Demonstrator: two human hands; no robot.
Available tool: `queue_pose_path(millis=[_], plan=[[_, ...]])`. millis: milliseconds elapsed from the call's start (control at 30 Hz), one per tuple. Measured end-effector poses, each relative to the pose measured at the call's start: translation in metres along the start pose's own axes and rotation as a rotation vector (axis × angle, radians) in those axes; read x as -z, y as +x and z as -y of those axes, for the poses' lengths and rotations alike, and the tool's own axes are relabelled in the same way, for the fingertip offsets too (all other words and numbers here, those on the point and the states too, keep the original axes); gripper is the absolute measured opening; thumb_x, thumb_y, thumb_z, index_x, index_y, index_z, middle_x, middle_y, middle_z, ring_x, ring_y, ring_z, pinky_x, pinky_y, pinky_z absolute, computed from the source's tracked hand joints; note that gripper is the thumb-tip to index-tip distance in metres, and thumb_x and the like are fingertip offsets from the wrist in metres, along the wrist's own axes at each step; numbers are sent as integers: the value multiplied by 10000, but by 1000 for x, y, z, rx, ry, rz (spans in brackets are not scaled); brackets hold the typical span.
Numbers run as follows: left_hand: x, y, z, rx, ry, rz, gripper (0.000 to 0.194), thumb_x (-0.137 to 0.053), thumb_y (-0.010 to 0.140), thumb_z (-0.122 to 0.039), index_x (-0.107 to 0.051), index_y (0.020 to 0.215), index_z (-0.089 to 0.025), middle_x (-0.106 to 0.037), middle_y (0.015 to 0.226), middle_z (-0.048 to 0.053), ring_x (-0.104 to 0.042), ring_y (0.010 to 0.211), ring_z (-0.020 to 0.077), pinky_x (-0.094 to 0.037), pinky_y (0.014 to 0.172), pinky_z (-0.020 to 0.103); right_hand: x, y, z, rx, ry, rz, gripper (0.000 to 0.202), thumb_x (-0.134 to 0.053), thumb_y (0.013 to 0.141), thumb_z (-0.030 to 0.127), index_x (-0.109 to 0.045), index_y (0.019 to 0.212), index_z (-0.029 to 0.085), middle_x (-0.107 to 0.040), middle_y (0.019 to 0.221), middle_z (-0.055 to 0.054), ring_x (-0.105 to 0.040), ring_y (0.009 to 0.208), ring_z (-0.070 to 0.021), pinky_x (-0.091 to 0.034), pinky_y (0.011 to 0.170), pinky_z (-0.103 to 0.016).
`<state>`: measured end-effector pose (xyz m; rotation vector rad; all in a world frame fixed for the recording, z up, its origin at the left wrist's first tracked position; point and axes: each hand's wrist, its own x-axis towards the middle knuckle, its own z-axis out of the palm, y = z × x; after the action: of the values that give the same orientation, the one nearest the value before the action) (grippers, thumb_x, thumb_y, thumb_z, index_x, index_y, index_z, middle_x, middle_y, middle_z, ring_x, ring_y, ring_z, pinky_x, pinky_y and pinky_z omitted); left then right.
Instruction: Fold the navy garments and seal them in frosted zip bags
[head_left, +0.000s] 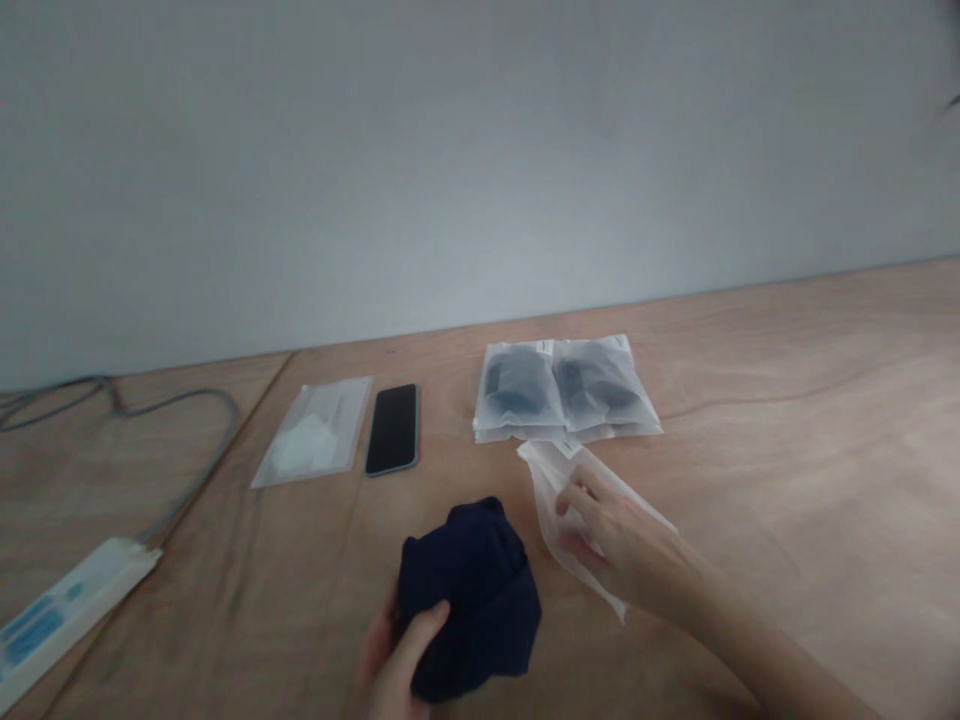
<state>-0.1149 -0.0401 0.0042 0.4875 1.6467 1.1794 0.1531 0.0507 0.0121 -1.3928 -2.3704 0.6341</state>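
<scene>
My left hand (401, 650) grips a folded dark navy cloth (472, 595), thumb on top and fingers underneath, low in the middle of the head view. To its right, my right hand (600, 530) is closed on a frosted plastic bag (546, 480), with the fingers curled at the bag's near side. That bag is tilted, its mouth gapes a little, and a small label shows at its far edge. Whether some fingertips are inside the bag I cannot tell. The cloth and the bag are apart.
Behind the right hand lie frosted bags with dark contents, one on the left (517, 385) and one on the right (604, 385). A phone (393, 430) and a flat clear bag with something white (315, 430) lie further left. A power strip (67, 615) with a grey cable (217, 450) is at far left.
</scene>
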Motion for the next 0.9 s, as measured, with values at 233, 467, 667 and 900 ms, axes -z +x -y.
queue_pose_path(millis=[233,467,667,900], plan=[[-29,-5,-7,-115,-93,139,450,-726,834,-523,-804,1178,-244,-843,1009,103,-783,1080,404,-685,879,555,-10,6,9,-56,60,37,266,-699,841,85,-661,1087,178,-651,1199,-131,-706,821,-224,-634,745,-400],[-73,-11,-5,10,-60,220,716,-882,782,-501,-634,1384,-201,-797,1233,120,-772,1134,334,-644,964,449,-30,9,5,167,161,-120,301,-653,870,124,-753,1118,263,-711,1159,-77,-706,1044,-268,-640,862,-345],[-75,6,-8,-303,282,209,543,-811,830,-506,-703,1229,-154,-803,1179,143,-769,1115,343,-602,991,449,-11,1,8,100,332,-124,414,-589,823,32,-696,1182,210,-680,1108,-86,-709,853,-177,-612,732,-263],[-68,16,-8,-593,726,127,419,-612,931,-418,-692,1225,-129,-812,1041,175,-797,951,365,-626,813,457,-10,-6,19,-22,538,-352,372,-554,922,122,-587,1275,233,-653,1044,-53,-623,645,-100,-603,587,-209]])
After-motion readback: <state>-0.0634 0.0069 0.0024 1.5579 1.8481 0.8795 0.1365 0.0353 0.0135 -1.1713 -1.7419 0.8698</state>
